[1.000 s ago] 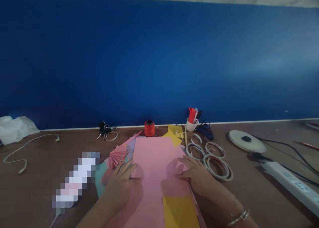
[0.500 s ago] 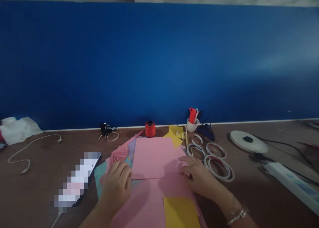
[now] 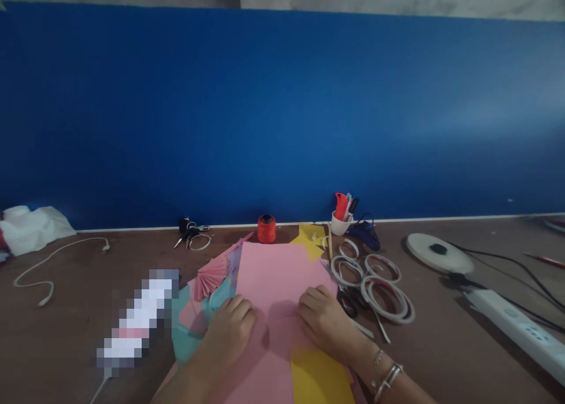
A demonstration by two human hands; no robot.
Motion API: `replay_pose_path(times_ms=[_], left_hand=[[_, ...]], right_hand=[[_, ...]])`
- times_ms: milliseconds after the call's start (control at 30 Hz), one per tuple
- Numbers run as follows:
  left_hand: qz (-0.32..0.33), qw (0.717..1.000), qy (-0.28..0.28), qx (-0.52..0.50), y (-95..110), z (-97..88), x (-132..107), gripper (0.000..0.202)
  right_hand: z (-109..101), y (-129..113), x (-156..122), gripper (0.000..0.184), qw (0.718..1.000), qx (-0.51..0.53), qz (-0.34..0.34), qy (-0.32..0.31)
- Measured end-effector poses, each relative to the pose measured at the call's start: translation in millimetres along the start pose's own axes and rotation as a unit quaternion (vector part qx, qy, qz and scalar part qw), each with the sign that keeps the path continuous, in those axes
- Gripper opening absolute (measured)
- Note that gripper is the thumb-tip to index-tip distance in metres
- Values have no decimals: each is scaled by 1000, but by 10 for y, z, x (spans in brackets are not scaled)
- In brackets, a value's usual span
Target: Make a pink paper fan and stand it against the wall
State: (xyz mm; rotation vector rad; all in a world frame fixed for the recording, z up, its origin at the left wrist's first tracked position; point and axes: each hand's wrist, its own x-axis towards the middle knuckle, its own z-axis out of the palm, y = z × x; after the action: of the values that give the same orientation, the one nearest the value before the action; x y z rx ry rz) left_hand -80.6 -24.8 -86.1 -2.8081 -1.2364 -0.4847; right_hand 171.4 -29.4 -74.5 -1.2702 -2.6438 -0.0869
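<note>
A pink sheet of paper [image 3: 273,274] lies flat in front of me, over more pink paper. My left hand [image 3: 233,327] is closed, its bent fingers at the left part of the sheet. Opposite it, my right hand [image 3: 322,319] has its fingers curled together on the right part, thumb hidden. Both hands appear to grip the paper, though the fingertips are partly out of sight. A yellow sheet [image 3: 322,374] sits below my right hand. Beside my left hand are a pleated pink paper fan [image 3: 209,279] and turquoise paper [image 3: 183,339].
Several white-edged rolls [image 3: 388,298] and dark-handled scissors [image 3: 346,304] lie at the right. Behind stand a red spool [image 3: 266,229] and a white pen cup [image 3: 341,222]. A phone [image 3: 139,321] is left; a power strip [image 3: 516,324] and a round white device [image 3: 439,253] are right.
My hands have moved closer together over the pink paper, left hand rightward and right hand leftward and slightly down. The scissors and turquoise paper show more now.
</note>
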Motion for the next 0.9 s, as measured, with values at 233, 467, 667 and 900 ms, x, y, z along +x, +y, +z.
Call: replay_pose_path(times_ms=[233, 467, 667, 900], left_hand=[[-21, 1000, -14, -14, 54, -47, 16, 16], [-99, 987, -13, -122, 79, -78, 61, 19], [-195, 969, -23, -148, 78, -63, 141, 16], [-227, 960, -38, -161, 60, -89, 195, 14]], right_hand=[[-5, -22, 6, 13, 997, 55, 56, -1], [-10, -20, -31, 20, 987, 120, 109, -5], [8, -35, 8, 18, 972, 151, 179, -6], [15, -22, 23, 14, 962, 183, 202, 3]])
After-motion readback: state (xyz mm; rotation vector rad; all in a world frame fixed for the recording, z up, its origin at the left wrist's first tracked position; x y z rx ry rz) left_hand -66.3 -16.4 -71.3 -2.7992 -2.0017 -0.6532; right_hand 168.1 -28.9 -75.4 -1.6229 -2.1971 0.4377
